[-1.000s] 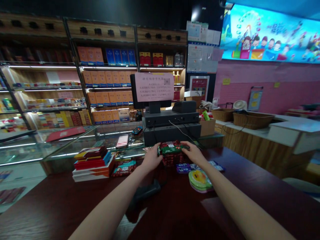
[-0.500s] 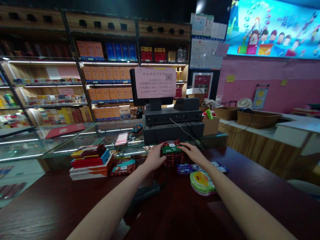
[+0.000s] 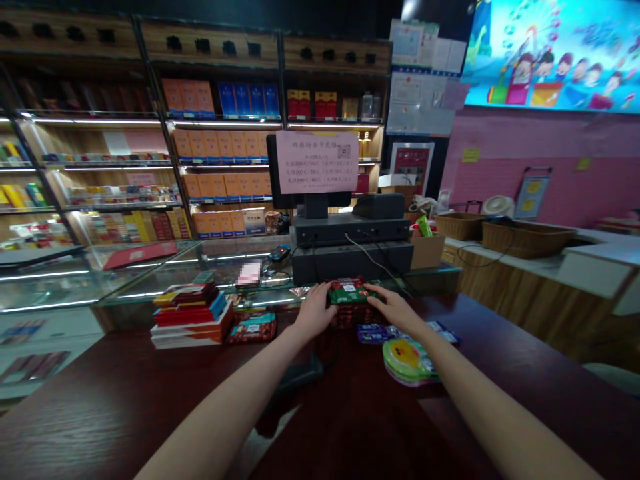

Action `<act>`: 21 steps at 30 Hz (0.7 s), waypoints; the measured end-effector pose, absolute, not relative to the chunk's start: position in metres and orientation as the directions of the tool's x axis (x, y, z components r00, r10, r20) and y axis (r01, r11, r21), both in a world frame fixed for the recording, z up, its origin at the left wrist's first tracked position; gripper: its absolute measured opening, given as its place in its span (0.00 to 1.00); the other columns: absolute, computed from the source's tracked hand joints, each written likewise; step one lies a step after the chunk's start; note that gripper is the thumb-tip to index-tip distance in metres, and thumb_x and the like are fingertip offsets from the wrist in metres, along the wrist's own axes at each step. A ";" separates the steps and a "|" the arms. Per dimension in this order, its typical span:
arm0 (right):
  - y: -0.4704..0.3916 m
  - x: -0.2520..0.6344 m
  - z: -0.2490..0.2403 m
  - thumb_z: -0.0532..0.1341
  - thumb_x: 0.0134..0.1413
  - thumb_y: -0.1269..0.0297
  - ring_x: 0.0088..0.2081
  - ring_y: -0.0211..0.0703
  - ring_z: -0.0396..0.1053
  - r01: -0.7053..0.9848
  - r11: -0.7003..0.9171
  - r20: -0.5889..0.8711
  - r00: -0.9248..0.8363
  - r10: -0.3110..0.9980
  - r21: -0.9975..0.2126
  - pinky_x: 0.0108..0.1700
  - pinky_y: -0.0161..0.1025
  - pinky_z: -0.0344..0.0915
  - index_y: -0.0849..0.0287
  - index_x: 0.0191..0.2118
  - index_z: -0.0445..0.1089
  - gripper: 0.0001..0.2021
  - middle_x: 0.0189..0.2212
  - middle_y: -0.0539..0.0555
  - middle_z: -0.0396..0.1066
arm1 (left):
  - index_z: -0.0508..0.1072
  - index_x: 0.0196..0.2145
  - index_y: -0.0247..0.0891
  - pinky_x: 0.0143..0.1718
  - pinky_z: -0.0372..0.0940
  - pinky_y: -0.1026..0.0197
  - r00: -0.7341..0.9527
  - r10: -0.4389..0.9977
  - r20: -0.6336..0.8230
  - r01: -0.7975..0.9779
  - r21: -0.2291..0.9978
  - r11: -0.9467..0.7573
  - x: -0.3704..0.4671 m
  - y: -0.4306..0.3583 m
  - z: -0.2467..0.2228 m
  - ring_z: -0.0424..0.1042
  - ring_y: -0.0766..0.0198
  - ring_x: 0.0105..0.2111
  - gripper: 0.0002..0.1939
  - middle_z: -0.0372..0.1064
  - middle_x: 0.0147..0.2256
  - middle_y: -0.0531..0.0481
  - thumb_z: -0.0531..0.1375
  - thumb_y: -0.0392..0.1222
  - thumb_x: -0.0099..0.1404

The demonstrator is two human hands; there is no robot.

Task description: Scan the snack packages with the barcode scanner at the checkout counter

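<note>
A stack of snack packets (image 3: 350,292), green and dark red on top, stands at the back of the dark wooden counter. My left hand (image 3: 316,311) presses its left side, thumb towards me and fingers along the packet. On the opposite side, my right hand (image 3: 394,309) holds the stack's right end with bent fingers. Purple packets (image 3: 373,333) lie beside the stack, partly behind my right forearm. Closer to me are round green packets with a yellow face (image 3: 404,357). A dark handheld scanner (image 3: 303,373) lies near my left forearm.
Left of my hands are a pile of boxes and packets (image 3: 193,317) and a red-brown snack packet (image 3: 254,328). Behind the stack rises a cash register (image 3: 350,230) with a pink sign. A glass display case (image 3: 150,283) borders the counter's far side.
The whole view has shifted slightly, with the scene moving right in the picture. Both hands stay at the sides of the packet stack, with little visible movement against it.
</note>
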State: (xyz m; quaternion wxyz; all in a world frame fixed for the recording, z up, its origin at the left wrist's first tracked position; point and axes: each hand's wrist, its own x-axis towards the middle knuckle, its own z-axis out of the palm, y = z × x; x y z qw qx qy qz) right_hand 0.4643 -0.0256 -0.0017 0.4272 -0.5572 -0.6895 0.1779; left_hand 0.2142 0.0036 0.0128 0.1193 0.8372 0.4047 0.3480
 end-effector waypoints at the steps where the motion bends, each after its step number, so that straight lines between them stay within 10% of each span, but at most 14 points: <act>1: -0.027 0.464 -0.001 0.60 0.57 0.55 0.56 0.52 0.71 0.623 0.328 0.404 -0.020 0.914 -0.710 0.61 0.50 0.63 0.55 0.59 0.70 0.25 0.57 0.57 0.73 | 0.66 0.60 0.32 0.65 0.55 0.47 0.431 0.757 0.491 0.589 0.482 -0.648 0.214 0.002 0.014 0.64 0.51 0.60 0.30 0.67 0.59 0.37 0.60 0.34 0.59; 21: -0.064 0.424 0.008 0.64 0.49 0.59 0.52 0.54 0.73 0.632 0.352 0.477 0.032 0.878 -0.690 0.59 0.52 0.63 0.53 0.55 0.74 0.24 0.52 0.56 0.76 | 0.71 0.56 0.35 0.61 0.61 0.50 0.440 0.725 0.531 0.497 0.528 -0.688 0.174 -0.037 0.033 0.69 0.54 0.56 0.24 0.71 0.55 0.41 0.62 0.35 0.61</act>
